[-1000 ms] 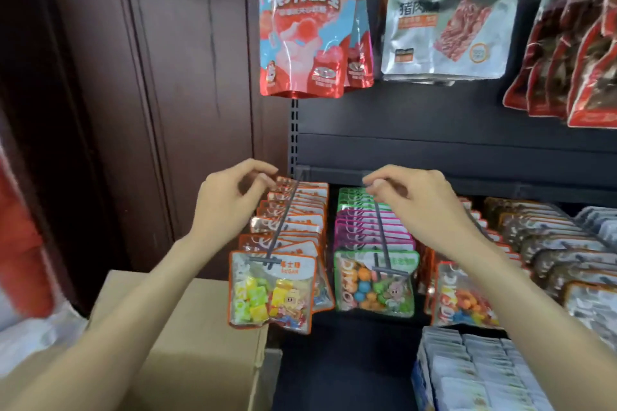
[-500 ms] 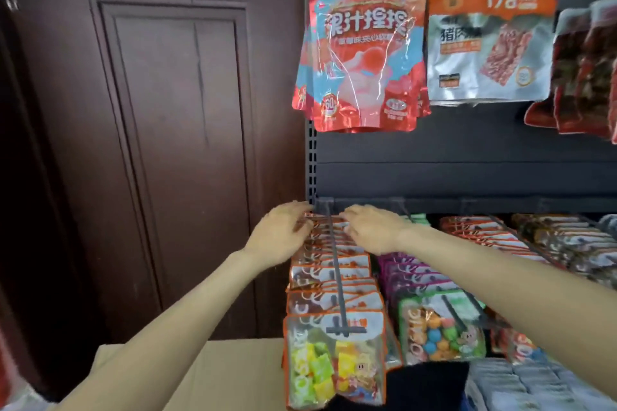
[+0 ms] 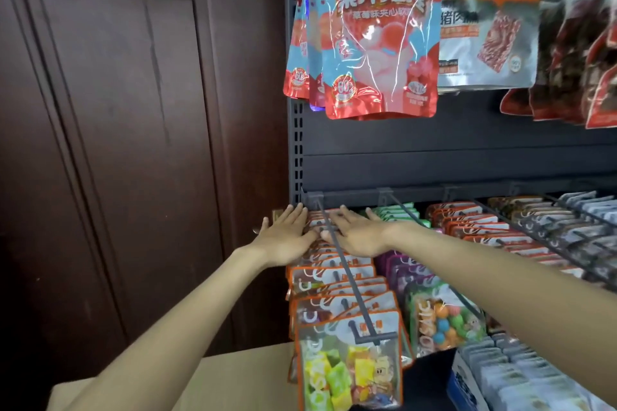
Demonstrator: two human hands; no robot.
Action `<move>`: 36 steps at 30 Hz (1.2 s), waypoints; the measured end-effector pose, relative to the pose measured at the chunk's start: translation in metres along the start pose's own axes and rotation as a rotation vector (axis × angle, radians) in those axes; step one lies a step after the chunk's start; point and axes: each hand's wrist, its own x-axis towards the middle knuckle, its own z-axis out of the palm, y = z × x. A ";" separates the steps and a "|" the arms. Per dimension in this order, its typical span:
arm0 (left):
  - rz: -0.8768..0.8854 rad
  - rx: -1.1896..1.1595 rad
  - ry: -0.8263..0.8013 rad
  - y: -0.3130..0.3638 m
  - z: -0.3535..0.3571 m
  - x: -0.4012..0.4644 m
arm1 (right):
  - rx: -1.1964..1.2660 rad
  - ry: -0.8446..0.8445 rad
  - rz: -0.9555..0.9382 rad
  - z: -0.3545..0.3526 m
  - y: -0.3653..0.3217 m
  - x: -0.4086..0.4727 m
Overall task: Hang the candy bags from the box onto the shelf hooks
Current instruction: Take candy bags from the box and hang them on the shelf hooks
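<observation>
A long row of orange-edged candy bags (image 3: 347, 280) hangs on a grey shelf hook (image 3: 347, 274) at the shelf's left end. The front bag (image 3: 350, 370) shows yellow and green candies. My left hand (image 3: 287, 237) lies flat on the left side of the rear bags, fingers stretched toward the back panel. My right hand (image 3: 360, 233) lies flat on the right side of the same bags, across the hook. Neither hand holds a bag. The cardboard box (image 3: 233, 377) sits below, at the lower left.
Green and purple candy bags (image 3: 444, 320) hang on the neighbouring hook, with more rows of packets (image 3: 547, 227) to the right. Large red strawberry pouches (image 3: 377, 33) and meat snack packs (image 3: 487, 20) hang above. A dark wooden door (image 3: 127, 130) stands left of the shelf.
Both hands have slid back along the leftmost hook to the rear of the orange row and flattened out. The view has tilted up and shifted left.
</observation>
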 end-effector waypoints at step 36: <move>0.060 -0.060 -0.010 -0.019 -0.003 -0.006 | -0.043 0.050 -0.052 -0.011 0.007 0.005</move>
